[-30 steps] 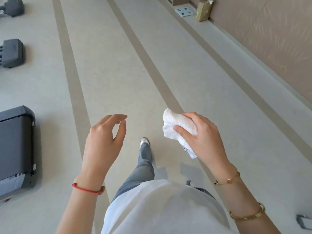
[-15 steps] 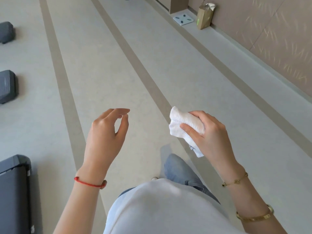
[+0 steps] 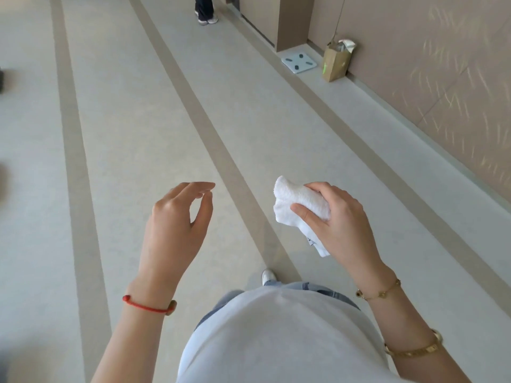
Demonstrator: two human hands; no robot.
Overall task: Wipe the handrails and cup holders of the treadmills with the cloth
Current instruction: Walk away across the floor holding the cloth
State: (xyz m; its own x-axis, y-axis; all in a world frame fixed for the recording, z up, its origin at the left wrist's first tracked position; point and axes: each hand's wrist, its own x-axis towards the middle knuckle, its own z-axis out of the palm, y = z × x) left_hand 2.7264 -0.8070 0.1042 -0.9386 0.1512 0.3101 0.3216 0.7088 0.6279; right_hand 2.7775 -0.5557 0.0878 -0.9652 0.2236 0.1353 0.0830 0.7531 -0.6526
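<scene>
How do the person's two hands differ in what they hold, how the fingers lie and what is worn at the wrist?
The right hand grips a bunched white cloth; the left hand holds nothing. Right fingers curl round the cloth; left fingers hang loosely bent. The right wrist wears gold bracelets, the left a red cord. Both are raised over the floor.

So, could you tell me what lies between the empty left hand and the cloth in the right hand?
Nothing: the head view shows only bare floor with a brown stripe in the gap between the left hand and the cloth, which the right hand grips.

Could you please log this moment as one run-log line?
right hand: holds white cloth | left hand: empty, loosely curled | treadmill: none in view | wiping: not yet begun
</scene>
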